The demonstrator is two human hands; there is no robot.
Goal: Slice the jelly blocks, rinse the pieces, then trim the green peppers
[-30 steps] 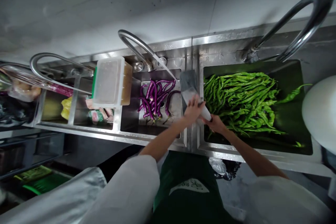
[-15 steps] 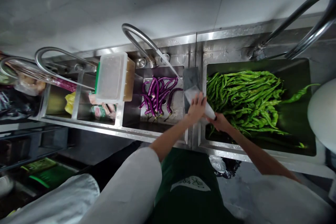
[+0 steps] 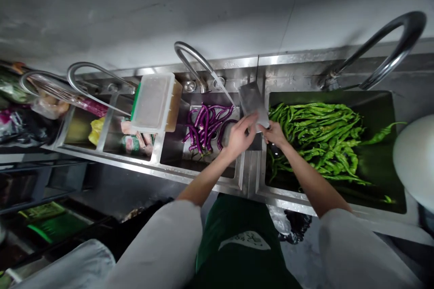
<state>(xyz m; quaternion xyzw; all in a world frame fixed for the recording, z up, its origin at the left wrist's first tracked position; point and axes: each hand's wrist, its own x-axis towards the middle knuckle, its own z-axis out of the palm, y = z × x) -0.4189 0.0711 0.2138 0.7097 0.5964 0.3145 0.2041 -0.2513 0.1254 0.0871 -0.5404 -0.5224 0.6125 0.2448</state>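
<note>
A cleaver (image 3: 253, 101) with a broad grey blade and a black handle is tilted over the divider between two sinks. Beneath it lies a dark grey block, probably a whetstone (image 3: 257, 144), mostly hidden by the blade and my hands. My right hand (image 3: 274, 133) is closed round the cleaver where blade meets handle. At the blade's lower left edge is my left hand (image 3: 241, 135), its fingers loosely bent and apart from the thumb; whether the fingertips touch the steel is unclear. Long purple eggplants (image 3: 205, 126) lie in the sink to the left, long green peppers (image 3: 315, 137) in the right one.
Water runs from a curved faucet (image 3: 190, 54) into the eggplant sink. A lidded plastic container (image 3: 154, 101) straddles the sinks further left, near wrapped packages (image 3: 130, 144) and a yellow item (image 3: 96, 130). Another faucet (image 3: 403, 31) and a white rounded object (image 3: 415, 160) are at right.
The cleaver has turned, so its blade now points away over the block with its broad face showing. My left hand has drawn back left from lying flat on the blade.
</note>
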